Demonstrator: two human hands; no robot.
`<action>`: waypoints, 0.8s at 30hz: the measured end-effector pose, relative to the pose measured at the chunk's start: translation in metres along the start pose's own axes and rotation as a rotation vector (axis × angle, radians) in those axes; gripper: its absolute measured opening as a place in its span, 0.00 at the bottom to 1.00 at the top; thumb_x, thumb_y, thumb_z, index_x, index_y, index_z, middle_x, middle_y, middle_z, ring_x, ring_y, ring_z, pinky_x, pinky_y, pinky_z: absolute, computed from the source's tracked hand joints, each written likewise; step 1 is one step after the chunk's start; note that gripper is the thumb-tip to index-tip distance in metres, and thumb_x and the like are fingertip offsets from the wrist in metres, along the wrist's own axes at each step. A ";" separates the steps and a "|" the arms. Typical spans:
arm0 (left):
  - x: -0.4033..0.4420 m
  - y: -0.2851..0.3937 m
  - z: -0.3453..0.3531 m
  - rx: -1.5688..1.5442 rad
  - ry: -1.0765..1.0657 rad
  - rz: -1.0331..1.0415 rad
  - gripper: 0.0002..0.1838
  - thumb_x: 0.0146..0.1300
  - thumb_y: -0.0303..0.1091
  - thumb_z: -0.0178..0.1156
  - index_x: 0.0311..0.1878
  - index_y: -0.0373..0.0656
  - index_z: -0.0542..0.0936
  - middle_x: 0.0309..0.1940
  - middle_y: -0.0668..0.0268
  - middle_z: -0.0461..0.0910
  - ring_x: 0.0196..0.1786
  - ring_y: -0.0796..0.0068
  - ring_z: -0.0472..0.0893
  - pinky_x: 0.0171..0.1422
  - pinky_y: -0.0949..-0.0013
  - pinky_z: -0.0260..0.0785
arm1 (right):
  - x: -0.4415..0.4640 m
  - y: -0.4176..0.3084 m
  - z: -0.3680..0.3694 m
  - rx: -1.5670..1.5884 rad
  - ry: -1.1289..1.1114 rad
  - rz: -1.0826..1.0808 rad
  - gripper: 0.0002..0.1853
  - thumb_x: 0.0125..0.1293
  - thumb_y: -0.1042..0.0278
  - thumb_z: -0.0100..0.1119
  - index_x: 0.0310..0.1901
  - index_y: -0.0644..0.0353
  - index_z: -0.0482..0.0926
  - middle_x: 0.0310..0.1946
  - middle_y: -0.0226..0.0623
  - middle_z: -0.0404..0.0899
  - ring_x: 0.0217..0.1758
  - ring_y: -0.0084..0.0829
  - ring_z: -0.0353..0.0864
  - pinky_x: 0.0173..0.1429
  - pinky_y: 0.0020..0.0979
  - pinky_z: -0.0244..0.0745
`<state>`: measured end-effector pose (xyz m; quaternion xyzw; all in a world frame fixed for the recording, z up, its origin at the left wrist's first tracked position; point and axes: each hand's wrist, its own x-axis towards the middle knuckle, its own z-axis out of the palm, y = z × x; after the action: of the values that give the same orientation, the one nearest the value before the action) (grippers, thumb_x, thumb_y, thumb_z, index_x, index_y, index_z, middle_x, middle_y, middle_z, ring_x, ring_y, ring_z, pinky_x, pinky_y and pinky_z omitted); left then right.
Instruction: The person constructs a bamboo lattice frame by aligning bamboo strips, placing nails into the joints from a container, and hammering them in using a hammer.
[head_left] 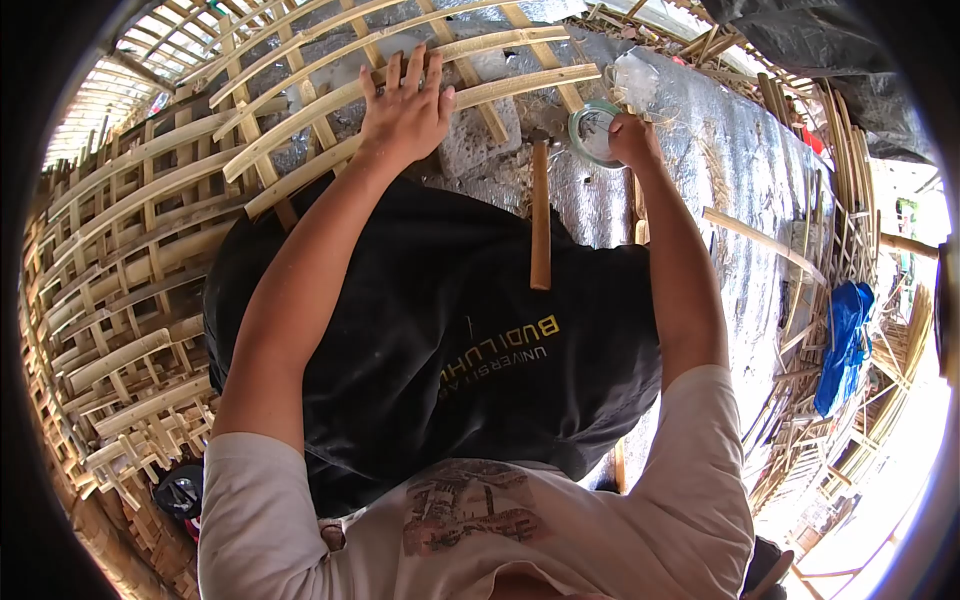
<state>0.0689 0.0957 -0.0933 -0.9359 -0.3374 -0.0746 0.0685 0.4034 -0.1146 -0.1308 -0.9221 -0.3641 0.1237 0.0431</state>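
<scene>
My left hand (405, 115) lies with fingers stretched out on the woven bamboo strips (490, 48) of a lattice. At the right, my right hand (636, 142) is closed at the side of a clear glass mug (592, 133) with a greenish rim, seen from above; the fingers cover whatever part they grip. Between my arms, a hammer (541, 215) points its wooden handle toward me, its dark head on the far side. A grey block (480, 138) sits under the lattice edge, just right of my left hand.
More bamboo lattice (130, 240) spreads along the left. Silvery sheeting (745, 170) covers the surface at the right, with a loose bamboo strip (760, 238) across it. Farther right are a blue bag (845, 345) and bundled bamboo strips (850, 150). Black cloth (450, 300) covers my lap.
</scene>
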 end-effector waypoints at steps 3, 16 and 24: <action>0.000 0.001 0.000 0.007 0.005 -0.001 0.32 0.81 0.54 0.33 0.82 0.50 0.54 0.82 0.62 0.50 0.82 0.50 0.54 0.80 0.27 0.39 | 0.004 0.009 -0.001 0.024 0.011 -0.013 0.11 0.60 0.66 0.61 0.43 0.43 0.87 0.47 0.40 0.88 0.53 0.48 0.87 0.59 0.43 0.81; -0.001 0.001 0.001 -0.017 0.041 0.006 0.32 0.80 0.53 0.35 0.81 0.49 0.56 0.81 0.60 0.53 0.81 0.49 0.56 0.80 0.26 0.40 | 0.011 0.031 -0.006 0.240 0.095 -0.052 0.10 0.55 0.63 0.75 0.37 0.56 0.89 0.34 0.38 0.90 0.38 0.31 0.90 0.46 0.32 0.83; -0.001 0.001 0.001 -0.030 0.058 0.010 0.32 0.80 0.53 0.35 0.81 0.48 0.57 0.81 0.59 0.53 0.81 0.49 0.56 0.80 0.26 0.41 | 0.016 0.041 -0.002 0.353 0.036 -0.046 0.10 0.57 0.66 0.75 0.36 0.63 0.87 0.30 0.35 0.89 0.33 0.24 0.87 0.40 0.29 0.79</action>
<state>0.0685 0.0947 -0.0941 -0.9359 -0.3294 -0.1065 0.0647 0.4425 -0.1334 -0.1391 -0.8936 -0.3569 0.1684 0.2138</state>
